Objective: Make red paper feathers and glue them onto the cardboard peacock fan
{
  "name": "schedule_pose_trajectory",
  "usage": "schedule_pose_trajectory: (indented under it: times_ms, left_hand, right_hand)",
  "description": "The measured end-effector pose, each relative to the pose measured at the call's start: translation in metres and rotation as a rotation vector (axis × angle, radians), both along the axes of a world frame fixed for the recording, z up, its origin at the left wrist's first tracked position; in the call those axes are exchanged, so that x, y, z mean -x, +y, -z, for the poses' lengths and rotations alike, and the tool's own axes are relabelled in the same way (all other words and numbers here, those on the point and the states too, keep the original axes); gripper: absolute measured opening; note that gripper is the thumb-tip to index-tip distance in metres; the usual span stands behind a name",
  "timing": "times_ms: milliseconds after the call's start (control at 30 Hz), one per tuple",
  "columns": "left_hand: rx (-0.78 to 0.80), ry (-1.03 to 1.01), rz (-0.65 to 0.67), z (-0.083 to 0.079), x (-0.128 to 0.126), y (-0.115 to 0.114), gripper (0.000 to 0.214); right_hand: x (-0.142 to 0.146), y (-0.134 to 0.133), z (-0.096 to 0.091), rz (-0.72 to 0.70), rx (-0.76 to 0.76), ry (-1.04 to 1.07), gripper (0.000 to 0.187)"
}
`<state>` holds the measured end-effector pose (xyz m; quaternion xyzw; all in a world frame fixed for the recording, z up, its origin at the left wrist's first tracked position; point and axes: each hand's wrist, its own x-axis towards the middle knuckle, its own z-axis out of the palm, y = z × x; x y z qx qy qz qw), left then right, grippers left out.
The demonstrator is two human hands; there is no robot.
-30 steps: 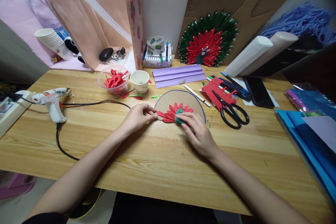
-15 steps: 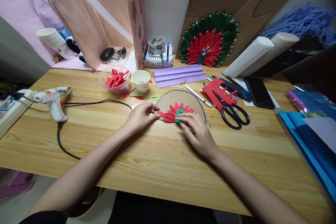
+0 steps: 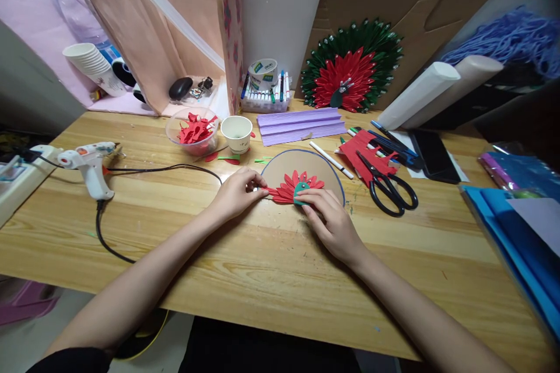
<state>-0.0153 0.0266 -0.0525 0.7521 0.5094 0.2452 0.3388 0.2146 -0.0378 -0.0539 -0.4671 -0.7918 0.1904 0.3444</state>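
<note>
A cardboard disc [image 3: 280,164] with a blue outline lies on the table, its lower edge partly hidden by my hands. Red paper petals [image 3: 286,187] fan out on it around a green paper piece [image 3: 300,189], which has a small dark dot near its top. At the disc's left edge, my left hand [image 3: 240,189] pinches the tip of a red paper petal [image 3: 272,191] between thumb and fingers. My right hand [image 3: 330,215] has its fingertips on the green piece, the thumb just below them.
A glue gun [image 3: 90,166] with its cable lies left. Behind are a bowl of red scraps [image 3: 192,131], a paper cup [image 3: 237,133] and purple crepe paper [image 3: 301,126]. Scissors [image 3: 391,189] rest right on red paper [image 3: 365,151]. A finished green-and-red fan piece [image 3: 352,67] leans behind.
My left fingertips have closed on the petal at the left edge, which now looks narrower. My right hand stays on the green piece. The view has shifted slightly.
</note>
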Motion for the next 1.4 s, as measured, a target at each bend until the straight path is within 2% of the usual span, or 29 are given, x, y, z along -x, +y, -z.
schedule_pose_trajectory:
  times_ms: [300, 500, 600, 733, 867, 1033, 1133, 1267, 1400]
  left_hand:
    - [0.193, -0.162, -0.034, -0.005, -0.001, 0.001, 0.019]
    - [0.328, -0.333, -0.103, -0.022, 0.005, 0.005, 0.031]
    - [0.428, -0.407, -0.078, -0.029, 0.006, 0.003, 0.035]
    - [0.51, -0.442, -0.024, -0.031, 0.002, -0.001, 0.036]
    - [0.549, -0.451, 0.016, -0.031, -0.002, -0.005, 0.035]
    - [0.581, -0.454, 0.022, -0.028, -0.003, -0.005, 0.033]
    - [0.541, -0.468, 0.062, -0.026, -0.004, -0.006, 0.03]
    - [0.587, -0.496, 0.123, -0.026, -0.012, -0.013, 0.032]
    - [0.557, -0.502, 0.072, -0.024, -0.019, -0.021, 0.028]
  right_hand:
    - [0.0, 0.0, -0.001, 0.012, -0.001, 0.016, 0.02]
    - [0.01, 0.008, -0.009, 0.049, -0.055, 0.096, 0.017]
    - [0.019, 0.015, -0.012, 0.06, -0.052, 0.157, 0.018]
    - [0.024, 0.018, -0.009, 0.106, 0.03, 0.237, 0.016]
    - [0.023, 0.015, -0.006, 0.147, 0.036, 0.28, 0.012]
    - [0.022, 0.013, -0.008, 0.123, 0.009, 0.277, 0.009]
    - [0.023, 0.012, -0.009, 0.128, 0.021, 0.293, 0.008]
    - [0.025, 0.009, -0.011, 0.085, 0.062, 0.334, 0.009]
    - [0.028, 0.006, -0.014, 0.031, 0.052, 0.324, 0.009]
